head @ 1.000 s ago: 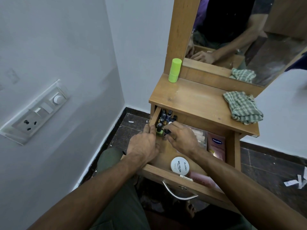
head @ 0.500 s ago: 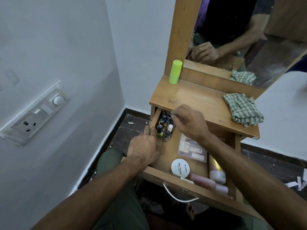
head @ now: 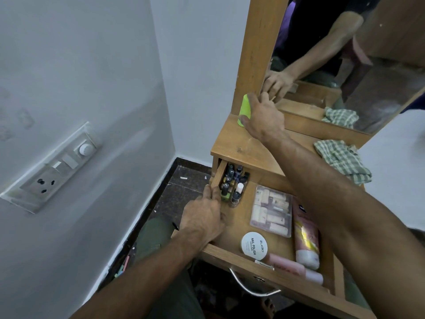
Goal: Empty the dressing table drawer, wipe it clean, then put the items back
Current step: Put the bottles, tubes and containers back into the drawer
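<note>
The wooden drawer (head: 236, 217) stands pulled out below the dressing table top (head: 236, 143). It holds several nail polish bottles (head: 232, 180) in its far left corner, a clear case (head: 271, 210), a round white tin (head: 254, 245), a pink tube (head: 305, 240) and a pink bottle (head: 289, 265). My left hand (head: 202, 219) grips the drawer's left wall, fingers beside a green polish bottle. My right hand (head: 264, 118) is up on the table top against the lime green container (head: 244, 107); its fingers face the mirror and what they hold is hidden. A checked cloth (head: 342, 160) lies at the table's right.
The mirror (head: 368, 65) rises behind the table top and reflects my arm. A white wall with a switch panel (head: 53, 166) runs close on the left. A metal handle (head: 250, 288) sticks out from the drawer front. Dark tiled floor (head: 184, 187) shows between wall and table.
My right hand rose out of the drawer's bottle corner and moved up to the table top beside the green container. My left hand stayed on the drawer's left wall.
</note>
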